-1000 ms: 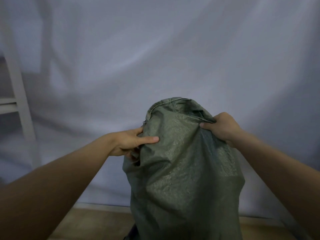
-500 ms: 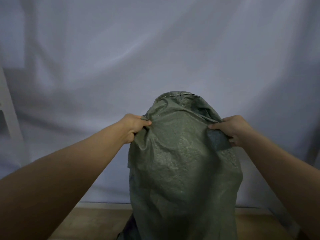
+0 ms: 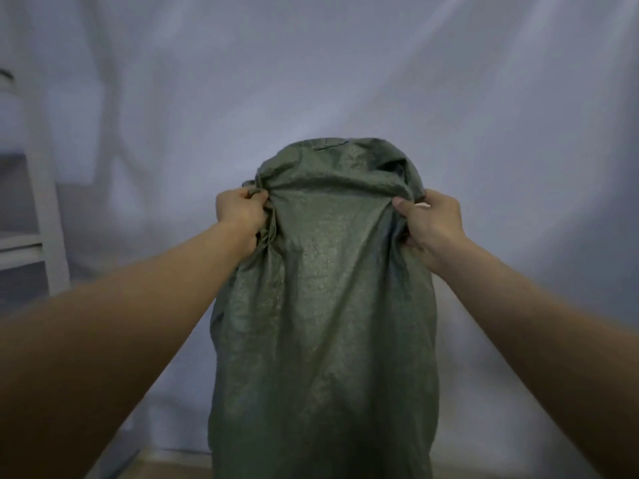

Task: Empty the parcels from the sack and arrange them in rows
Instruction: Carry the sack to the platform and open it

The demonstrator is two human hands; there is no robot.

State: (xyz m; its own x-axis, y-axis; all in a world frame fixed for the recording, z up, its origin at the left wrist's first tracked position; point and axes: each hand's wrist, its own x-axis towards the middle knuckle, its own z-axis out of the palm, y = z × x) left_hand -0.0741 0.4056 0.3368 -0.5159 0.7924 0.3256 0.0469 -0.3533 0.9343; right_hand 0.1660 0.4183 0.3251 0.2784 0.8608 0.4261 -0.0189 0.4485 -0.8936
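While the green woven sack (image 3: pixel 321 305) hangs, left hand (image 3: pixel 240 216) and right hand (image 3: pixel 432 223) clutch bunched fabric | white backdrop sheet (image 3: pixel 345 81) behind | white shelf frame (image 3: pixel 41 209) left.

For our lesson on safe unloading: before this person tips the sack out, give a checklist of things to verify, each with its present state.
1. Left hand grips the sack cloth: ok, fingers curled into a bunched fold.
2. Right hand grips the sack: ok, thumb and fingers pinch the fabric.
3. Both grips level, on opposite sides: ok.
4. Sack lifted up in front of the sheet: ok.
5. Sack mouth open and pointing down: cannot tell, its lower end is out of view.
6. Parcels inside or already out: cannot tell, none visible.
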